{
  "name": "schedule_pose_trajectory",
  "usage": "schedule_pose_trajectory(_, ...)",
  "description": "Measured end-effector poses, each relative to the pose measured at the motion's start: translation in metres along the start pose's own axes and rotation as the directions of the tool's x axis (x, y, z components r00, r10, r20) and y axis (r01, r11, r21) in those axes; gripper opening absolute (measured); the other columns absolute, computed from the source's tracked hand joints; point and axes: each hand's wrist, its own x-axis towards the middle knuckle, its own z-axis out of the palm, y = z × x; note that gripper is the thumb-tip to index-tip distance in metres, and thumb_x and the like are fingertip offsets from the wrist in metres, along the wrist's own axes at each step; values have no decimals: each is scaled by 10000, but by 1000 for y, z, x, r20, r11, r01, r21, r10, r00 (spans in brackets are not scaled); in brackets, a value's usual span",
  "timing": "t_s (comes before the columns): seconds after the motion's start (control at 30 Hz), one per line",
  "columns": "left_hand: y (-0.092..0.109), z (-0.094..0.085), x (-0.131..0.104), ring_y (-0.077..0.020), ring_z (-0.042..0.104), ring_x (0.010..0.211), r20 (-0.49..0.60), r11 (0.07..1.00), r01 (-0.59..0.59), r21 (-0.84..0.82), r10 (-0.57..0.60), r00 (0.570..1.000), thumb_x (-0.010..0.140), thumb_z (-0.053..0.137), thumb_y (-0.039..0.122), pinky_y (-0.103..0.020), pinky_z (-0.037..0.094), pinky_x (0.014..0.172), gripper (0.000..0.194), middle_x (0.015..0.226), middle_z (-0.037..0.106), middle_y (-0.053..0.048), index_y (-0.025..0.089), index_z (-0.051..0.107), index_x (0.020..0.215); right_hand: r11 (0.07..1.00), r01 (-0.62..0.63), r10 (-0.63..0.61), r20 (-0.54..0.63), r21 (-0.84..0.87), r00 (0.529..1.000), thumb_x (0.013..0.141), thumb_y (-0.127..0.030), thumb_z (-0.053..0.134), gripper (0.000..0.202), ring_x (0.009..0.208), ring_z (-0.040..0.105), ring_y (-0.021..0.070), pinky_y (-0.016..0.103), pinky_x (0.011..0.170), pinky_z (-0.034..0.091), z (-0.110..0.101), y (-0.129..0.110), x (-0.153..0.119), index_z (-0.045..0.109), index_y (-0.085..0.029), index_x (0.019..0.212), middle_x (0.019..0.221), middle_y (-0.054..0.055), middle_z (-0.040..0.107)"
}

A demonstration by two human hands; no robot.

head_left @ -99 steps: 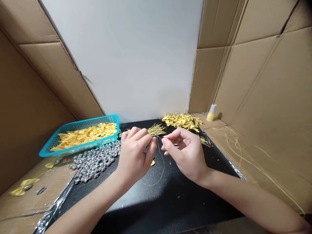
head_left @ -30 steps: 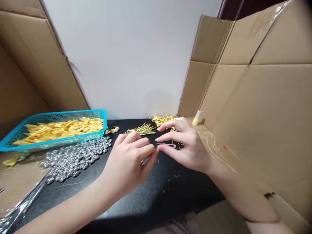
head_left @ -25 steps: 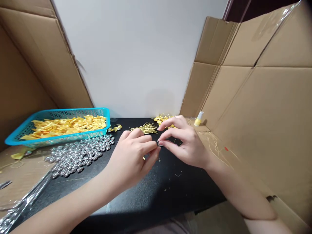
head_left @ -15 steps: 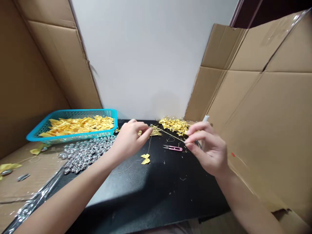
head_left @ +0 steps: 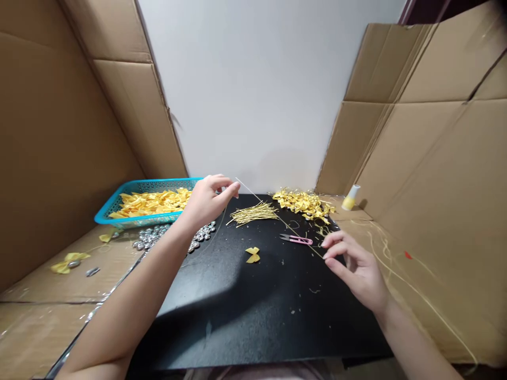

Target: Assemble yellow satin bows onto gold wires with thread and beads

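Note:
My right hand pinches one end of a thin gold cord, which runs slanting up and leftward. Its far end stands beside the fingertips of my left hand; whether they touch I cannot tell. Thumb and fingers of my left hand are closed together, and a fine thread trails down from them to the table. Below and between the hands lies a small yellow ribbon bow. Pink-handled thread snips rest under the cord. Behind them is a bundle of gold cord pieces.
A blue basket of yellow bows stands at left, with silver beads before it. Finished-looking beaded bows are heaped at the back right, near a small bottle. Cardboard walls flank the black table.
My hands have moved farther apart, the left up and the right down, with a longer stretch of cord showing. The view has shifted, bringing the bottle into sight.

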Motion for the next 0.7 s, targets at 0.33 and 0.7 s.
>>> schedule_pose_trajectory(0.33, 7, -19, 34, -113, 452, 596, 65, 996, 6, -91, 0, 998, 831, 545, 376, -297, 376, 595, 300, 860, 639, -46, 187, 697, 655, 944, 287, -248, 226, -161, 942, 840, -136, 636, 91, 896, 564, 185, 357, 825, 453, 26, -1, 6, 663, -222, 826, 918, 48, 614)
schedule_pose_trajectory(0.7, 31, -21, 41, -151, 576, 625, 20, 981, -10, -193, 14, 1000, 841, 536, 392, -279, 385, 529, 304, 706, 710, -51, 192, 734, 727, 919, 350, -280, 329, -178, 902, 853, -164, 633, 72, 860, 569, 174, 364, 824, 410, 51, 19, 16, 673, -208, 812, 875, 34, 656)
